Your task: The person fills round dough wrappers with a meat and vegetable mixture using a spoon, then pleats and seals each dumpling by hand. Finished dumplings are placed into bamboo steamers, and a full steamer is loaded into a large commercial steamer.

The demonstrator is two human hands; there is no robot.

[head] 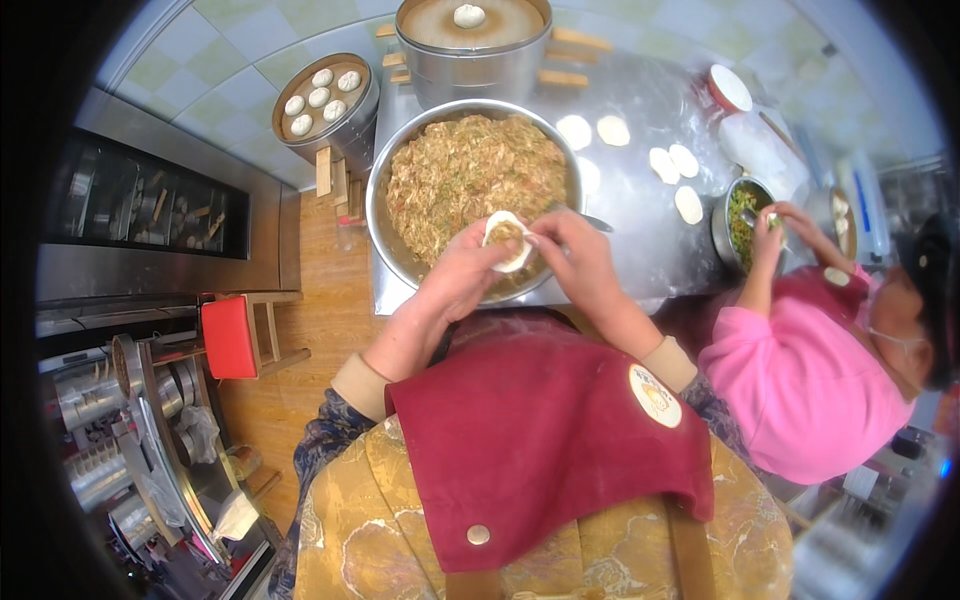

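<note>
My left hand (466, 271) holds a round white dough wrapper (498, 259) with brown filling on it, its thumb over the filling. The fingertips of my right hand (574, 244) pinch the wrapper's right edge. Both hands are above the near rim of a large steel bowl (381, 247) heaped with chopped filling (476, 169). A metal handle (598, 223) sticks out at the bowl's right side. Several flat dough wrappers (613, 130) lie on the floured steel table to the right of the bowl.
Steamers stand behind the bowl (471, 71) and at its left (364, 124), bearing white buns (319, 97). A co-worker in pink (802, 382) works at the right by a steel bowl of green filling (742, 225). A red-seated stool (229, 337) stands at the left.
</note>
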